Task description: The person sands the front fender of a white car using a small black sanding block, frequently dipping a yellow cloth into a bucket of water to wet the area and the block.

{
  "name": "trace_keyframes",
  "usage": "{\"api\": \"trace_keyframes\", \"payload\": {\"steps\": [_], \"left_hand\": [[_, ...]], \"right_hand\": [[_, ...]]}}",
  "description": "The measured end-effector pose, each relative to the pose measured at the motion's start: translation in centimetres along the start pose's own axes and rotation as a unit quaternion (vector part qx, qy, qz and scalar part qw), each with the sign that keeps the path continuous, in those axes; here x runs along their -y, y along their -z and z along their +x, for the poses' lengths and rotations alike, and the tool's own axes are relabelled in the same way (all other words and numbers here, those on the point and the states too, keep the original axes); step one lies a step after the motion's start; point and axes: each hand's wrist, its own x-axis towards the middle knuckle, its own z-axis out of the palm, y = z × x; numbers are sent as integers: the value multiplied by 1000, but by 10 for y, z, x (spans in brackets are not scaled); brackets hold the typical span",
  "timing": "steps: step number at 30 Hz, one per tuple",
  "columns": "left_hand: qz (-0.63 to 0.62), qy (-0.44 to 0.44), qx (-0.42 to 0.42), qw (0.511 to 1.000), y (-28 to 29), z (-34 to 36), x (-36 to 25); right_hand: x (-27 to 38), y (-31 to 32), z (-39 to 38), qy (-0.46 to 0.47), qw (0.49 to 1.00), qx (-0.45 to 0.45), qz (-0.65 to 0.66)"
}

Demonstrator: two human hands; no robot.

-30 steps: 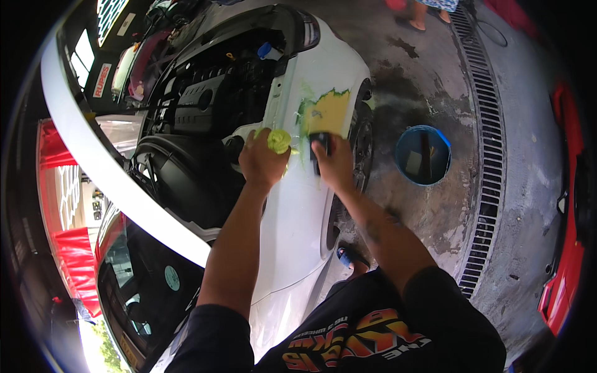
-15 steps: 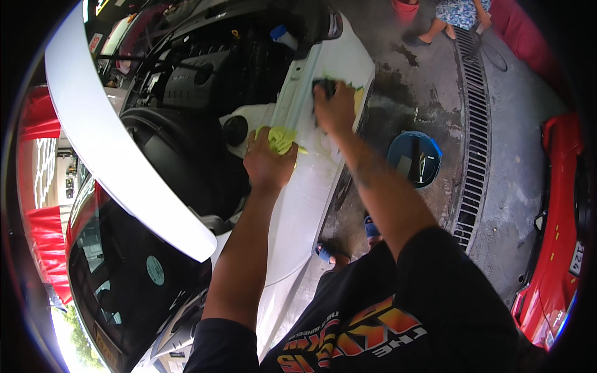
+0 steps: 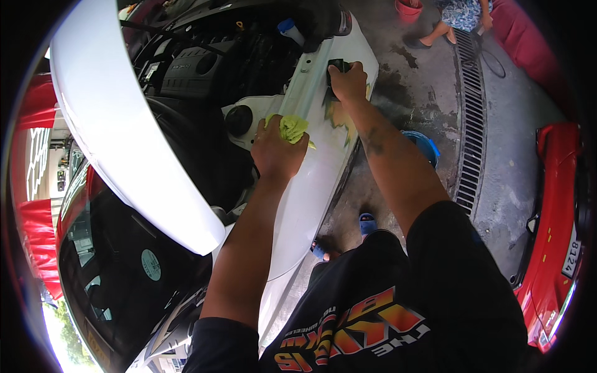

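My right hand point(image 3: 349, 82) grips a black sanding block point(image 3: 336, 64) against the top of the white car fender point(image 3: 311, 161), near its front end. Just below that hand, a rough yellow-green and tan patch point(image 3: 339, 115) shows in the fender's white paint. Bunched under the fingers of my left hand point(image 3: 278, 149) is a yellow-green cloth point(image 3: 292, 128), at the inner edge of the fender beside the engine bay. Part of the cloth hangs over onto the white panel. The block's underside is hidden.
The raised white hood point(image 3: 118, 124) stands left of the engine bay point(image 3: 193, 68). Behind my right forearm is a partly hidden blue bucket point(image 3: 424, 148). A floor grate point(image 3: 474, 118), a red bumper point(image 3: 550, 242), a red bucket point(image 3: 408, 10) and another person's leg point(image 3: 435, 35) lie to the right.
My right hand and the block have moved forward along the fender, uncovering the discoloured patch. The view has shifted a little, and my forearm now covers much of the blue bucket.
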Motion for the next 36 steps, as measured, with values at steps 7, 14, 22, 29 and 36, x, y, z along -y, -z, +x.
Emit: {"api": "trace_keyframes", "payload": {"steps": [7,14,22,29,36], "left_hand": [[-28,94,69,993,36,2,-4],[-35,37,57,997,20,6,-6],[8,47,28,998,24,1,5],[-26,68,60,996,27,8,-5],[-29,46,41,998,23,8,-2]], "right_hand": [[-43,-25,-167,103,995,13,6],[10,-11,-32,36,995,-74,-60],[-31,-30,-111,170,980,-42,-98],[-22,-15,-103,145,985,19,-91],[6,-17,-74,26,998,35,-51]]}}
